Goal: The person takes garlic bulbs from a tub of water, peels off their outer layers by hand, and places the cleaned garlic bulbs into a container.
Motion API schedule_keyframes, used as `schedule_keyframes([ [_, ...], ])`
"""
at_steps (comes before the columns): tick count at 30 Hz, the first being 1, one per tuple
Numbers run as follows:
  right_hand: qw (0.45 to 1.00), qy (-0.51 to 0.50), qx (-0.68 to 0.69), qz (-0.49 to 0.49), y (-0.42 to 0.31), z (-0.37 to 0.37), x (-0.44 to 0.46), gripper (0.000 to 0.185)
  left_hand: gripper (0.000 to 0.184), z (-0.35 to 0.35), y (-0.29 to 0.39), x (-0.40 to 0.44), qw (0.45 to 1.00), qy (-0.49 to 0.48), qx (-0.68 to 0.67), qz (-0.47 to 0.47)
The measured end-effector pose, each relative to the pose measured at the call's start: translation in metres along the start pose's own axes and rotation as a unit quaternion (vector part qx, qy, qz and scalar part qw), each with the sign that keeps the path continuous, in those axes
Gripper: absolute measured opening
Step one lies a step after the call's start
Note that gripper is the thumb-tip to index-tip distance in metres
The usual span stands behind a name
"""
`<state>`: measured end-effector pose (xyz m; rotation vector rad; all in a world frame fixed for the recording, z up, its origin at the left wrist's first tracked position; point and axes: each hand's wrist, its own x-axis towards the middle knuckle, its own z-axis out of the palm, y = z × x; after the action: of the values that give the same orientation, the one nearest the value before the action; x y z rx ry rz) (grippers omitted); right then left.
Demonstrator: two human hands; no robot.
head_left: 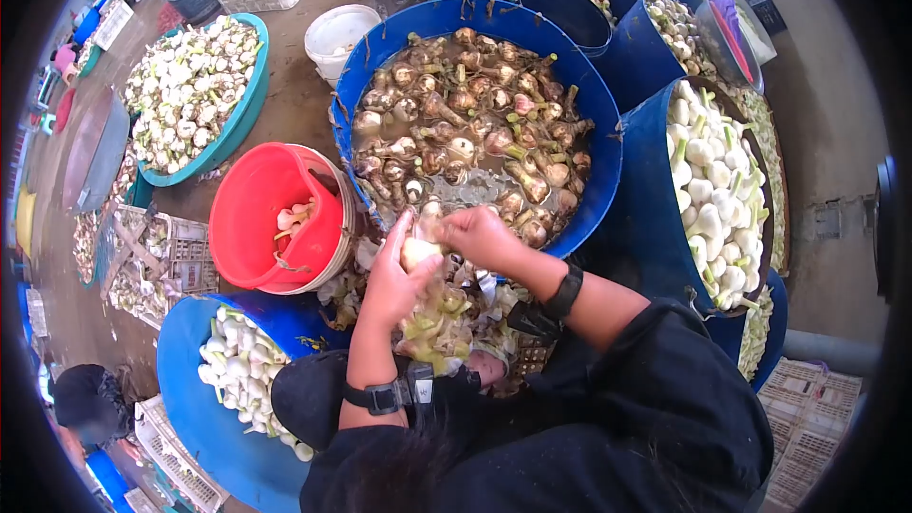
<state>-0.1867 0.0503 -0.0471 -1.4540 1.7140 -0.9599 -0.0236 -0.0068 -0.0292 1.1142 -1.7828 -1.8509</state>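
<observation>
Head view: one pale bulb (416, 253). Left hand (385, 287): fingers closed round it. Right hand (483, 236): fingers pinching skin (430, 220) at its far side. Handling: brace bulb firmly; draw skin off low and steadily, sparing flesh. Location: between both hands' fingers, above peelings (432, 328), near tub (576, 66).

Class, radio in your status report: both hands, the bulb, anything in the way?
Left hand gripping pale, rounded garlic bulb. Right hand close against it, exact grip unclear. Pale, papery peelings beneath; nothing visibly blocking either hand.
</observation>
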Motion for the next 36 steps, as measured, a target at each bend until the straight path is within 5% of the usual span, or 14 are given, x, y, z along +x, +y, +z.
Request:
schedule_keyframes([
  [2,0.868,-0.054,0.351,0.347,0.001,-0.011,0.011,0.020,0.057,0.005,0.011,-0.009,0.966,0.049,0.177,0.183],
  [6,0.783,-0.073,0.527,0.322,-0.010,-0.022,0.006,0.016,0.042,0.001,-0.003,0.004,0.863,0.111,0.355,0.341],
  [8,0.748,-0.084,0.583,0.307,-0.018,-0.021,-0.003,0.017,0.036,0.004,-0.015,0.006,0.928,0.124,0.190,0.294],
  [9,0.758,-0.070,0.604,0.237,-0.023,-0.016,-0.009,0.020,0.032,0.003,-0.019,0.011,0.966,0.145,-0.130,0.172],
  [10,0.763,-0.056,0.623,0.164,-0.029,-0.011,-0.016,0.024,0.028,0.000,-0.019,0.013,0.888,0.148,-0.434,0.032],
  [12,0.865,-0.103,0.472,0.137,-0.035,-0.017,-0.039,0.033,0.024,-0.009,0.001,0.009,0.823,0.159,-0.546,-0.017],
  [18,0.719,0.023,0.693,-0.049,-0.032,-0.069,-0.054,0.043,0.031,-0.038,-0.031,0.001,0.722,0.142,-0.670,-0.096],
  [20,0.812,0.047,0.582,-0.011,-0.051,-0.069,-0.046,0.045,0.031,-0.038,-0.025,0.001,0.745,0.124,-0.654,-0.036],
  [21,0.937,-0.032,0.349,-0.010,-0.058,-0.063,-0.042,0.044,0.027,-0.034,-0.015,0.001,0.744,0.218,-0.629,-0.060],
  [23,0.976,-0.160,-0.143,-0.037,-0.075,-0.040,-0.036,0.037,0.026,-0.022,0.001,0.001,0.781,0.279,-0.556,-0.050],
  [26,0.992,-0.094,-0.086,0.019,-0.088,-0.012,-0.013,0.027,0.018,-0.007,0.011,-0.006,0.842,0.357,-0.404,-0.027],
  [28,0.996,-0.029,0.022,0.079,-0.103,-0.009,0.003,0.031,0.017,0.002,0.016,-0.008,0.879,0.371,-0.267,0.132],
  [32,0.999,0.044,0.022,0.015,-0.087,0.008,0.006,0.028,0.017,0.005,0.014,-0.009,0.890,0.385,-0.195,0.147],
  [36,0.999,0.002,-0.005,0.048,-0.063,0.010,-0.002,0.018,0.021,0.005,0.014,-0.004,0.836,0.391,-0.383,-0.037],
])
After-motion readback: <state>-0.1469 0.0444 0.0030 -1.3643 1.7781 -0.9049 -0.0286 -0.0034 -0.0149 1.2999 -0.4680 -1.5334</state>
